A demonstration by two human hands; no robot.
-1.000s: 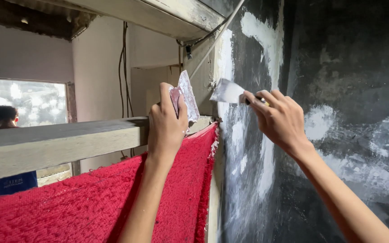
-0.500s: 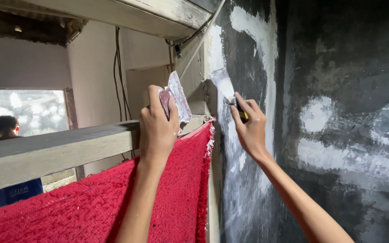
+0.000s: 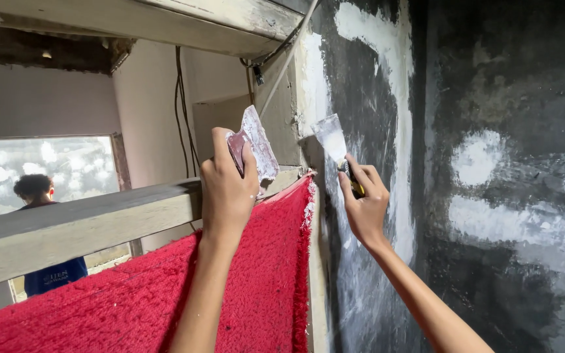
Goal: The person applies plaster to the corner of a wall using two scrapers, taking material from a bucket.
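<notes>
Head view: right hand (image 3: 364,206) clamps a putty knife (image 3: 332,140) above it; left hand (image 3: 227,189) grips a plaster-smeared scraper (image 3: 256,144).

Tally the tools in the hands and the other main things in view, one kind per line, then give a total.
Putty knives: 2, a wide one in the left hand and a narrow one in the right hand
Red rugs: 1
Wooden rails: 1
Windows: 1
Other people: 1
Total: 6

Two bare forearms, no sleeves, left hand (image 3: 227,189), right hand (image 3: 364,206), slender fingers (image 3: 354,171), no rings
</notes>
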